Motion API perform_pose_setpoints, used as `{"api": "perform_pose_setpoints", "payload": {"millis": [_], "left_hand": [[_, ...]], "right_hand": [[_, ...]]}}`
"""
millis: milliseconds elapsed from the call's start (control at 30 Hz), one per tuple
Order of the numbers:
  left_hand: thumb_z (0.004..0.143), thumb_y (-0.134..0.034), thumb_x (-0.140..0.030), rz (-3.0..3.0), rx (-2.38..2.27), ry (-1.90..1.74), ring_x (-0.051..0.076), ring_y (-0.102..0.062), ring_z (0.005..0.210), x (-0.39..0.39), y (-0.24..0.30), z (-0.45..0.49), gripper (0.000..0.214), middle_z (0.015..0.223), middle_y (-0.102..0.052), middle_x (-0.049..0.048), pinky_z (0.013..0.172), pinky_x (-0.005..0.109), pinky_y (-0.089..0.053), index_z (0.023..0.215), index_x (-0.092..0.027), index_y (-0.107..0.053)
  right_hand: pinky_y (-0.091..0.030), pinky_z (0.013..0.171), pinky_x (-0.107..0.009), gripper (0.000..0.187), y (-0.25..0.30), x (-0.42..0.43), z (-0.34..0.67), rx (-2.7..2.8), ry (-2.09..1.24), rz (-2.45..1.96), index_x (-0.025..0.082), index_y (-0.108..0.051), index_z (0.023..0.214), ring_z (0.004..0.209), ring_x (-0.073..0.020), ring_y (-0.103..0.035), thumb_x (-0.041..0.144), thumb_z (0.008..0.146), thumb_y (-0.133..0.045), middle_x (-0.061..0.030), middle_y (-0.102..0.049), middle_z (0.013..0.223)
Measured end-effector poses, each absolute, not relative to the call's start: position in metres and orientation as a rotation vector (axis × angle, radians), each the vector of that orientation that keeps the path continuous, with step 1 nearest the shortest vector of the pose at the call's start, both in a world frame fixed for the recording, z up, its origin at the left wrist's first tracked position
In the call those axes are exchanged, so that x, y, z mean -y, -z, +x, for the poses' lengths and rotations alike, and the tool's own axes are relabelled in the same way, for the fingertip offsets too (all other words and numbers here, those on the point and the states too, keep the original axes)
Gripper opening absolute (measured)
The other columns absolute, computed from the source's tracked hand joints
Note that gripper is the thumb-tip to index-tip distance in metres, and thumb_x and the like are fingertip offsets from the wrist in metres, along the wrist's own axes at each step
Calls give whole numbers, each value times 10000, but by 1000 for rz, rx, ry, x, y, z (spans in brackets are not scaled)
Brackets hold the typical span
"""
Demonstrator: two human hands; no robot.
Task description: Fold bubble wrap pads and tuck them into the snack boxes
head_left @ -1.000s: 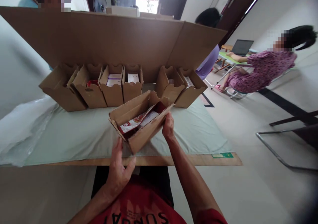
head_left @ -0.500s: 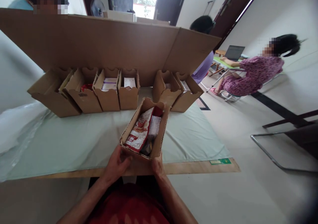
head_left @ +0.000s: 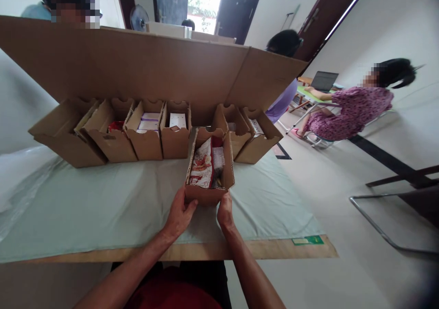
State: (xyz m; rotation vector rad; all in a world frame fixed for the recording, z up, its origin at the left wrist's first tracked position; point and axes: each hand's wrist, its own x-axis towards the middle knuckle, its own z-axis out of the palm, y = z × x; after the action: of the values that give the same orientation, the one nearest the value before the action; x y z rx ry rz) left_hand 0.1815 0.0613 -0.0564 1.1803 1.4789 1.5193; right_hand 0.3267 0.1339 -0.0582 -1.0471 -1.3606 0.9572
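Note:
Between my two hands is an open-topped cardboard box (head_left: 206,196), its far end near the gap in the row of boxes. Inside it lie a red and white printed packet (head_left: 202,164) and a clear-wrapped item (head_left: 218,156); darker contents beneath are hard to make out. My left hand (head_left: 180,212) grips the box's near left corner, thumb on the front. At the near right corner my right hand (head_left: 225,212) holds it too, fingers partly hidden. Left of the gap stands a box with white cartons (head_left: 177,120); to its right is another cardboard box (head_left: 240,137).
Further cardboard boxes (head_left: 115,146) line the back of the table, before a tall cardboard panel (head_left: 154,66). A pale green cloth (head_left: 137,208) covers the tabletop. Clear plastic sheeting (head_left: 20,185) lies at left. A person (head_left: 350,108) sits at right by a laptop (head_left: 324,81).
The held box has moved forward, away from me, and turned straighter toward the gap in the row. Both my hands have travelled with it. The camera view has shifted slightly.

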Motion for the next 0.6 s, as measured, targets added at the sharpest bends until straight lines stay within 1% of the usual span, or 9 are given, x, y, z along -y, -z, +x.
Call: {"api": "perform_pose_setpoints", "payload": {"millis": [100,233,267,333,367,433,500,533,600], "left_hand": [[875,-636,-342,1174,-1549,-1567,265,-620,1269,-83,57,179,558,1358,-651,121,1083,430,-504,1403,-200,-524],[820,-618,-199,1232,-1686,-1551,281,-604,1302,-126,49,171,624,1345,-663,140,1140,464,-457,1435,-170,-517],[808,-603,-167,1235,-1700,-1534,283,-614,1287,-136,47,169,618,1326,-674,146,1136,467,-462,1422,-159,-530],[792,-583,-128,1232,-1701,-1510,275,-647,1235,-153,44,166,601,1287,-695,143,1107,454,-490,1392,-152,-555],[786,-583,-118,1236,-1697,-1506,270,-660,1212,-159,43,165,593,1274,-703,137,1094,444,-502,1378,-154,-565],[786,-593,-117,1261,-1688,-1508,264,-668,1195,-167,45,164,579,1264,-711,124,1087,434,-507,1364,-161,-576],[803,-601,-133,1273,-1694,-1515,266,-663,1204,-173,48,165,561,1268,-709,125,1099,440,-497,1363,-157,-577],[813,-602,-142,1267,-1708,-1521,270,-659,1210,-178,50,166,556,1276,-704,131,1106,447,-490,1367,-151,-573],[828,-598,-147,1244,-1750,-1536,279,-651,1225,-190,52,168,554,1302,-689,147,1120,462,-476,1381,-142,-560]], "right_hand": [[-433,1137,-444,659,53,-164,317,1340,-964,-1011,212,-656,1318,1330,-262,-565,680,969,-350,-96,-698,1315],[-480,1069,-452,683,35,-209,311,1419,-932,-1112,190,-692,1181,1171,-259,-646,692,971,-279,-120,-735,1203],[-479,1064,-463,671,31,-216,315,1439,-914,-1142,183,-702,1143,1157,-267,-649,692,963,-303,-132,-737,1191],[-470,1066,-479,615,26,-221,328,1473,-888,-1188,174,-718,1097,1151,-284,-649,680,930,-411,-147,-741,1181],[-483,1045,-481,585,25,-221,335,1499,-896,-1214,172,-724,1094,1114,-288,-665,665,909,-470,-147,-748,1162],[-546,924,-459,538,27,-215,346,1581,-951,-1274,178,-721,1133,939,-266,-710,619,867,-567,-129,-765,1110],[-580,785,-407,508,32,-211,350,1637,-1006,-1287,186,-707,1176,783,-227,-714,561,844,-617,-112,-775,1071],[-584,755,-390,490,35,-212,348,1641,-1016,-1267,188,-702,1184,761,-218,-716,529,840,-629,-109,-777,1063],[-592,799,-399,475,41,-221,338,1607,-1006,-1212,185,-692,1199,830,-230,-734,477,828,-642,-109,-778,1063]]}}
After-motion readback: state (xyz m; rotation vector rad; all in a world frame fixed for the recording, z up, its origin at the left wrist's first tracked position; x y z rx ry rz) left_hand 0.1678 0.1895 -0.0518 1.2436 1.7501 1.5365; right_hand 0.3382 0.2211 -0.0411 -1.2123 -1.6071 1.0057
